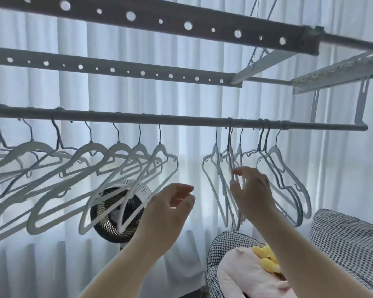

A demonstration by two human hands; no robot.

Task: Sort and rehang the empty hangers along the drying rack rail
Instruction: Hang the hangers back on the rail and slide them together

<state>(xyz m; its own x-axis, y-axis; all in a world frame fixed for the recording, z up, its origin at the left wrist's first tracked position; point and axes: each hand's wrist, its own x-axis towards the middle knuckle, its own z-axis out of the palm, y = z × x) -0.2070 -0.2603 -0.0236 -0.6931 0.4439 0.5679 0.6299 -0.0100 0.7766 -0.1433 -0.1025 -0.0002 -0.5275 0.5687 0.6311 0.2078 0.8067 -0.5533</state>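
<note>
A round grey rail (181,120) runs across the view with several pale empty hangers on it. One spread-out group (91,168) hangs on the left; a tighter bunch (284,179) hangs on the right, with a gap between them. My left hand (170,211) is raised in the gap with loosely curled fingers, holding nothing, just right of the nearest left hanger (159,168). My right hand (252,190) reaches into the right bunch, fingertips touching a thin hanger (229,160); whether the fingers close round it I cannot tell.
Two flat perforated rack bars (159,20) sit above the rail. White curtains fill the background. A round fan (114,214) stands behind the left hangers. A houndstooth chair (342,244) with a pink and yellow plush toy (256,269) is at the lower right.
</note>
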